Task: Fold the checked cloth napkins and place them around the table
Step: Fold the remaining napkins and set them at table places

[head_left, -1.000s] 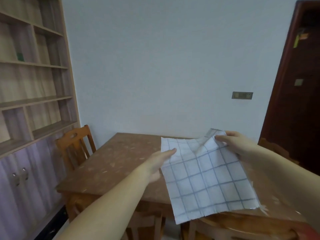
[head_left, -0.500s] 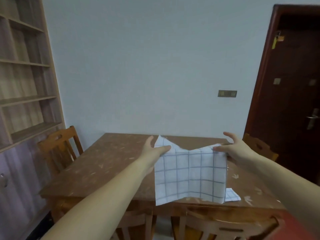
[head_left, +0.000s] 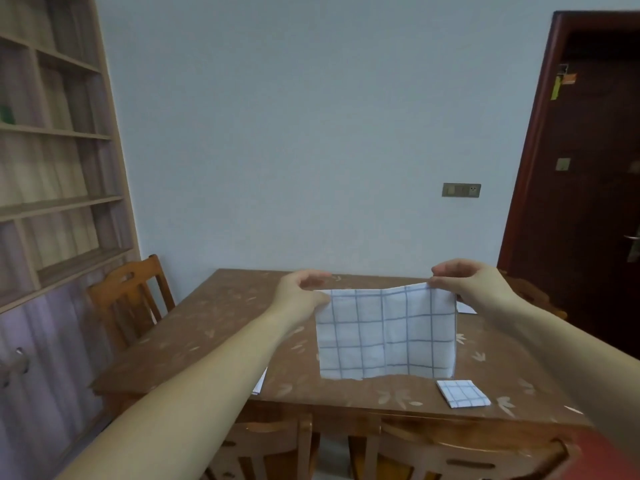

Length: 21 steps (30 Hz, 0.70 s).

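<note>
Pinching napkin corners, left hand, right hand raised.

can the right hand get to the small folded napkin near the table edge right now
Probably not yet: the right hand pinches the held napkin. The folded napkin itself lies uncovered.

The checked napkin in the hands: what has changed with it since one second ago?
The checked napkin was doubled over into a shorter rectangle. The left hand, earlier with straight fingers at its edge, now pinches the upper left corner; the right hand kept its pinch on the upper right one. The small folded napkin stayed on the table.
</note>
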### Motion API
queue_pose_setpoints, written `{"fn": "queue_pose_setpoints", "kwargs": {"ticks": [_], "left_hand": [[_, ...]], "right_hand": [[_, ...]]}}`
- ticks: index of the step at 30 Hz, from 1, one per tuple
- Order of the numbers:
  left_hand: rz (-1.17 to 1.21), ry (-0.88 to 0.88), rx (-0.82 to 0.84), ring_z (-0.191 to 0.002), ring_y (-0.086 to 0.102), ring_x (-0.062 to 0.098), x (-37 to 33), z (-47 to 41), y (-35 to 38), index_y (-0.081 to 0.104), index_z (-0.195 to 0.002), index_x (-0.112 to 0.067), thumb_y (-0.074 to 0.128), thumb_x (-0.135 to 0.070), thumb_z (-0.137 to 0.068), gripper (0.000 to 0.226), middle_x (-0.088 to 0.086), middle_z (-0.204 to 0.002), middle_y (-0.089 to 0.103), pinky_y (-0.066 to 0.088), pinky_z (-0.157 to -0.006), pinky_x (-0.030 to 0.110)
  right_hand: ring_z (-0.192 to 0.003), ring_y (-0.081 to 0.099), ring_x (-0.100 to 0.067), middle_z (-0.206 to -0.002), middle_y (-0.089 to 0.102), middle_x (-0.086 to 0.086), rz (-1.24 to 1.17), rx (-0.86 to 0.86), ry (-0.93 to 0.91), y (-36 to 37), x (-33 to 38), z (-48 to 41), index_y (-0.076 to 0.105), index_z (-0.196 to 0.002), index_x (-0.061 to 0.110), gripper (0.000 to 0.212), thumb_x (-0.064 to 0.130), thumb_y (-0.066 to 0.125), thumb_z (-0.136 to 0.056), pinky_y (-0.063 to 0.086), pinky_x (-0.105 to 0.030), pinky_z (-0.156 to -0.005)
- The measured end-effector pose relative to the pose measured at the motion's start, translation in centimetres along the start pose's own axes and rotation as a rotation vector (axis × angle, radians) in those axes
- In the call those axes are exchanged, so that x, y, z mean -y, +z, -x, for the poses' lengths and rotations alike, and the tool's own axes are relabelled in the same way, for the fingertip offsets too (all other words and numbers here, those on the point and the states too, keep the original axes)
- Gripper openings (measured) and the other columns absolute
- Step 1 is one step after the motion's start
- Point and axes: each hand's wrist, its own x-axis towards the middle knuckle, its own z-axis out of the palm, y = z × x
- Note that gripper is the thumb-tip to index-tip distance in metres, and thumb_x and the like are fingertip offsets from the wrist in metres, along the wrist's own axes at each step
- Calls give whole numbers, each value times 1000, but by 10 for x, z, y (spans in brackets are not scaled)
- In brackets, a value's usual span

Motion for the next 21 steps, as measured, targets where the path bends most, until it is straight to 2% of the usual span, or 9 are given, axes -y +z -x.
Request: {"fn": "queue_pose_setpoints", "kwargs": {"ticks": [3, 5, 8, 11, 13, 16, 19, 21], "left_hand": [[-52, 12, -9, -81, 61, 10, -4, 2, -6, 72, -98, -9, 66, 13, -80, 30, 4, -96, 67, 49, -65, 12], [-91, 20, -39, -78, 60, 9, -6, 3, -10, 72, -102, -2, 64, 13, -81, 27, 6, -94, 67, 46, -57, 6], [-217, 45, -48, -88, 61, 13, -7, 5, -16, 74, -103, -4, 65, 8, -81, 26, 6, -96, 68, 46, -69, 15], [-388, 99, -41, -86, 60, 10, -6, 8, -23, 75, -100, -11, 70, -1, -80, 23, 0, -93, 69, 43, -74, 19], [-496, 147, -28, -83, 59, 8, -4, 11, -29, 76, -98, -13, 71, -7, -80, 20, -4, -90, 69, 41, -69, 15], [-620, 208, 8, -79, 59, 9, -2, 14, -38, 76, -86, -20, 69, -15, -83, 9, -7, -85, 70, 40, -59, 12], [-774, 157, 90, -81, 60, 12, -1, 13, -48, 74, -85, -24, 67, -26, -85, 7, -9, -83, 67, 44, -66, 20], [-871, 102, 212, -86, 61, 11, 0, 13, -52, 72, -83, -29, 66, -32, -84, 7, -13, -85, 66, 47, -72, 25]], "right_hand": [[-77, 62, -7, -90, 69, 5, 171, 86, -98, 4, 7, 4, 71, -94, 20, 19, 14, 80, -78, 45, -15, -61], [-71, 59, -5, -87, 68, 7, 336, 138, -144, 7, 10, 5, 71, -93, 24, 22, 18, 82, -75, 44, -17, -59], [-85, 60, -11, -99, 66, 4, 590, 189, -266, 11, 11, 5, 72, -100, 19, 23, 18, 77, -78, 48, -24, -73], [-81, 59, -13, -96, 67, -1, 686, 186, -359, 15, 13, 4, 75, -96, 10, 14, 14, 71, -83, 47, -23, -71], [-75, 58, -11, -90, 70, -3, 689, 179, -377, 17, 15, 3, 76, -89, 9, 9, 15, 71, -84, 44, -20, -63], [-77, 62, -17, -84, 72, -3, 683, 172, -373, 17, 17, -1, 76, -83, 13, 8, 19, 71, -84, 44, -24, -64], [-76, 64, -19, -77, 72, -1, 599, 178, -352, 16, 23, -1, 73, -72, 25, 12, 21, 71, -84, 47, -28, -64], [-71, 62, -16, -74, 70, -2, 539, 192, -350, 19, 30, 0, 72, -71, 24, 13, 21, 71, -84, 45, -25, -61]]}}
